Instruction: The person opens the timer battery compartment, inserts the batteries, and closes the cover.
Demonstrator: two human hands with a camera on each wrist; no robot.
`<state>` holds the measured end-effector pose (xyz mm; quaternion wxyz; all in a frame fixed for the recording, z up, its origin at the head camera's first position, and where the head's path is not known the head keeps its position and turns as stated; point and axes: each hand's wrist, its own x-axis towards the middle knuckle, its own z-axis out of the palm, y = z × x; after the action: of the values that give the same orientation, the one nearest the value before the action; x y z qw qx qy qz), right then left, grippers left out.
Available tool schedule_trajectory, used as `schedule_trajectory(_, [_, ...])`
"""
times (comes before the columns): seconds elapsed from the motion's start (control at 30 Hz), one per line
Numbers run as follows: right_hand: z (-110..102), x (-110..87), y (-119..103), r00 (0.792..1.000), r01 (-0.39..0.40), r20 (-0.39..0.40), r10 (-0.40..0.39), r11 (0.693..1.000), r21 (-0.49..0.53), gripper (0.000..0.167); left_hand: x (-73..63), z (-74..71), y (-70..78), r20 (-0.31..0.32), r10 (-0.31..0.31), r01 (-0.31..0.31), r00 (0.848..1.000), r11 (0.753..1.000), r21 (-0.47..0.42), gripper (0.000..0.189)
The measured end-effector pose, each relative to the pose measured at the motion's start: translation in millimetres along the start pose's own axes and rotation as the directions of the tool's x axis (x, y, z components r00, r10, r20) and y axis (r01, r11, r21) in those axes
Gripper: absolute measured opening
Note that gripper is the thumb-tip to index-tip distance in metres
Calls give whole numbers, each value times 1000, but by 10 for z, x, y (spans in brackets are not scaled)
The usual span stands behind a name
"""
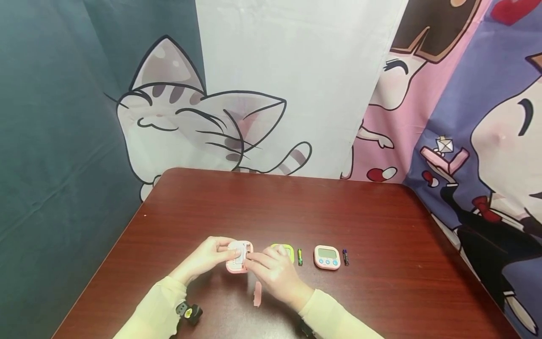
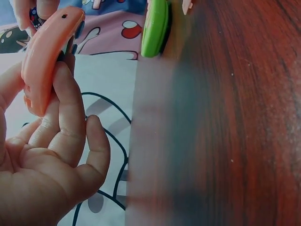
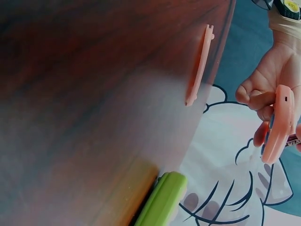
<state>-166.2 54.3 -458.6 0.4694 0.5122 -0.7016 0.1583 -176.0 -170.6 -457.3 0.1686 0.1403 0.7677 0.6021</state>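
My left hand [image 1: 208, 256] grips a pink digital timer [image 1: 242, 246] by its left side, thumb on the white back. The timer's back, with its battery slot, faces my head; its buttons face away. My right hand [image 1: 277, 278] is at the timer's right edge. Between its fingertips it pinches a dark, patterned battery [image 3: 292, 140], beside the back of the timer. How far the battery sits in the slot is hidden by the fingers. A pink battery cover [image 1: 257, 294] lies on the table below the hands.
Partly behind my right hand lies a green timer [image 1: 290, 250], with a green battery [image 1: 300, 257] beside it. Farther right are another pink timer [image 1: 327, 257] and a dark battery [image 1: 345, 257]. All rest on the brown table [image 1: 279, 202]; printed cloth hangs behind.
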Motion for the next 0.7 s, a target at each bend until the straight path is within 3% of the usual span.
schedule_trajectory(0.27, [-24,-4,-8,995,-13,103,4,996,84,21,-18,11,-9,-3,1,-1,1000,1000,12,45])
schedule_trajectory(0.7, [-15,22,16,986,-138,125,112,963,231,24,-28,4,-2,-3,23,-23,1000,1000,-12,43])
